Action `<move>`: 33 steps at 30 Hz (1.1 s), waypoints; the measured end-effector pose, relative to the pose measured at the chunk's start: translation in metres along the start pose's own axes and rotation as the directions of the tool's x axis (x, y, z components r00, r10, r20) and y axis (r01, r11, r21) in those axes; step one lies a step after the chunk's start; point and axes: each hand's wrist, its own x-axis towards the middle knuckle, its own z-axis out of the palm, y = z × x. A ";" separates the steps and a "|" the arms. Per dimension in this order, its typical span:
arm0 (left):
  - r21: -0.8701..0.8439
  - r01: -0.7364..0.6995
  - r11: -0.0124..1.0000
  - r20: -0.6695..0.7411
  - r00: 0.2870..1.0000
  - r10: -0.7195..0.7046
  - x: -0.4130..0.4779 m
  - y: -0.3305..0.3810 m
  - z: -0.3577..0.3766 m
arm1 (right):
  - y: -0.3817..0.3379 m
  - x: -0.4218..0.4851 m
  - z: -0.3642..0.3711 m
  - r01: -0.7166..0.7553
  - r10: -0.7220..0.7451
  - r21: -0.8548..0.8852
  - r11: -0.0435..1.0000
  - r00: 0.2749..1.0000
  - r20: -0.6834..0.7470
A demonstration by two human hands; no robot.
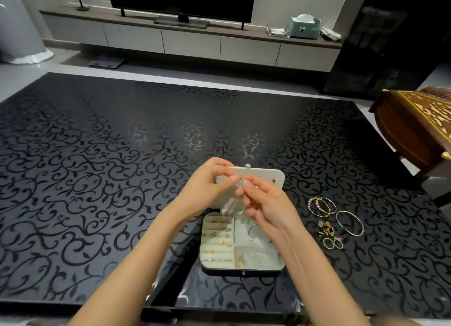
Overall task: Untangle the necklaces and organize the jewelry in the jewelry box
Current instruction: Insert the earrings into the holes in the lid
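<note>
No legible txt, labels, brands or nos. anywhere, jewelry box (269,179), table (97,179), tissue box (305,29) incl.

Jewelry box (244,268) open on the table (122,179), dark outside, pale lining, lid (266,179) standing upright at the far side. Left section's ring rolls hold small gold earrings and rings (220,242). Upper right compartment holds a silver bangle (252,233); lower right holds a gold piece (240,261). Small silver piece (240,181), too tiny to identify, pinched between left hand (210,189) and right hand (268,206) in front of the lid. Right of the box on the table: beaded bracelets with hoops (321,205), open silver cuff (350,222), gold chain with black clover charm (327,228), two small hoops (333,243).
</note>
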 end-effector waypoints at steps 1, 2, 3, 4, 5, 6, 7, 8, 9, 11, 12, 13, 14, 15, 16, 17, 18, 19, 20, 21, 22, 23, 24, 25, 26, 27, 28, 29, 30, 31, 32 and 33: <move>-0.015 0.009 1.000 0.013 1.000 -0.009 0.000 0.000 -0.002 | 0.002 0.001 0.002 -0.002 0.002 0.008 1.000 1.000 0.004; -0.037 0.021 0.999 0.027 0.999 -0.020 0.000 0.000 -0.002 | 0.003 0.001 0.002 0.001 -0.001 0.010 1.000 1.000 0.003; -0.063 0.032 0.998 0.037 0.999 -0.030 0.000 0.000 -0.004 | 0.003 0.001 0.002 0.006 -0.006 0.002 1.000 1.000 0.003; -0.083 0.042 0.996 0.047 0.998 -0.038 -0.001 0.001 -0.005 | 0.003 0.001 0.002 0.010 -0.010 -0.015 1.000 1.000 0.005; -0.092 0.046 0.995 0.057 0.998 -0.041 -0.001 0.001 -0.007 | 0.002 0.001 0.003 0.014 -0.014 -0.038 0.999 1.000 0.007; -0.089 0.047 0.995 0.066 0.997 -0.042 -0.002 0.002 -0.008 | 0.002 0.000 0.002 0.020 -0.019 -0.065 0.998 1.000 0.004; -0.078 0.048 0.996 0.072 0.997 -0.042 -0.002 0.002 -0.008 | 0.002 0.000 0.002 0.027 -0.027 -0.096 0.995 1.000 -0.003; -0.064 0.049 0.997 0.075 0.996 -0.044 -0.001 0.002 -0.009 | 0.002 -0.001 0.001 0.036 -0.038 -0.122 0.992 0.999 -0.012; -0.050 0.051 0.997 0.079 0.996 -0.047 -0.001 0.002 -0.009 | 0.002 -0.002 0.001 0.047 -0.050 -0.140 0.989 0.999 -0.021; -0.040 0.059 0.997 0.087 0.995 -0.055 0.000 0.002 -0.010 | 0.002 -0.002 0.002 0.062 -0.068 -0.150 0.987 0.997 -0.033; -0.046 0.063 0.997 0.091 0.994 -0.059 0.000 0.002 -0.010 | 0.002 -0.002 0.003 0.062 -0.068 -0.136 0.989 0.997 -0.040; -0.054 0.067 0.996 0.095 0.994 -0.061 0.001 0.002 -0.009 | 0.002 -0.002 0.005 0.057 -0.062 -0.109 0.992 0.997 -0.046; -0.061 0.069 0.996 0.095 0.993 -0.063 0.001 0.003 -0.009 | 0.002 -0.001 0.007 0.049 -0.053 -0.077 0.996 0.997 -0.053; -0.065 0.072 0.995 0.094 0.993 -0.065 0.001 0.003 -0.009 | 0.002 -0.001 0.010 0.041 -0.044 -0.046 0.998 0.997 -0.063; -0.067 0.074 0.995 0.090 0.994 -0.068 0.001 0.003 -0.009 | 0.002 -0.001 0.012 0.039 -0.041 -0.025 0.999 0.996 -0.076; -0.070 0.077 0.995 0.084 0.994 -0.071 0.002 0.003 -0.009 | 0.002 0.000 0.014 0.045 -0.047 -0.018 0.999 0.995 -0.088; -0.077 0.080 0.994 0.078 0.994 -0.074 0.002 0.003 -0.009 | 0.002 0.000 0.016 0.059 -0.061 -0.026 0.998 0.994 -0.095; -0.089 0.085 0.992 0.072 0.994 -0.079 0.003 0.003 -0.009 | 0.001 0.000 0.017 0.077 -0.080 -0.042 0.996 0.993 -0.092; -0.105 0.094 0.990 0.068 0.994 -0.087 0.003 0.003 -0.009 | 0.001 0.001 0.018 0.095 -0.100 -0.061 0.994 0.992 -0.080; -0.122 0.108 0.987 0.068 0.993 -0.100 0.003 0.004 -0.009 | 0.000 0.002 0.018 0.108 -0.113 -0.081 0.991 0.992 -0.062; -0.136 0.123 0.983 0.073 0.991 -0.114 0.004 0.004 -0.010 | -0.001 0.002 0.018 0.115 -0.119 -0.100 0.988 0.992 -0.039; -0.144 0.139 0.980 0.081 0.988 -0.128 0.005 0.004 -0.010 | -0.002 0.003 0.018 0.115 -0.117 -0.114 0.987 0.993 -0.011; -0.151 0.153 0.977 0.091 0.986 -0.140 0.006 0.005 -0.010 | -0.004 0.004 0.018 0.108 -0.107 -0.119 0.987 0.994 0.019; -0.158 0.165 0.974 0.095 0.984 -0.152 0.008 0.005 -0.011 | -0.005 0.004 0.019 0.096 -0.091 -0.111 0.989 0.995 0.049; -0.171 0.174 0.970 0.091 0.983 -0.160 0.009 0.005 -0.012 | -0.006 0.004 0.018 0.081 -0.074 -0.085 0.993 0.994 0.074; -0.187 0.178 0.966 0.076 0.983 -0.166 0.010 0.005 -0.013 | -0.007 0.003 0.017 0.064 -0.060 -0.042 0.997 0.994 0.092; -0.203 0.179 0.963 0.060 0.984 -0.170 0.011 0.005 -0.014 | -0.007 0.003 0.016 0.052 -0.052 0.002 0.999 0.994 0.099; -0.213 0.178 0.961 0.048 0.984 -0.172 0.012 0.004 -0.015 | -0.006 0.002 0.014 0.056 -0.058 0.022 0.998 0.994 0.091; -0.218 0.175 0.960 0.046 0.985 -0.169 0.012 0.004 -0.014 | -0.005 0.002 0.013 0.088 -0.088 -0.007 0.996 0.994 0.064; -0.225 0.172 0.959 0.051 0.985 -0.165 0.012 0.003 -0.013 | -0.003 0.001 0.011 0.143 -0.142 -0.095 0.985 0.990 0.019; -0.236 0.172 0.956 0.056 0.985 -0.163 0.013 0.003 -0.012 | 0.000 0.000 0.009 0.204 -0.217 -0.226 0.953 0.976 -0.035; -0.250 0.175 0.952 0.057 0.985 -0.166 0.013 0.002 -0.011 | 0.004 0.001 0.008 0.255 -0.307 -0.372 0.892 0.948 -0.084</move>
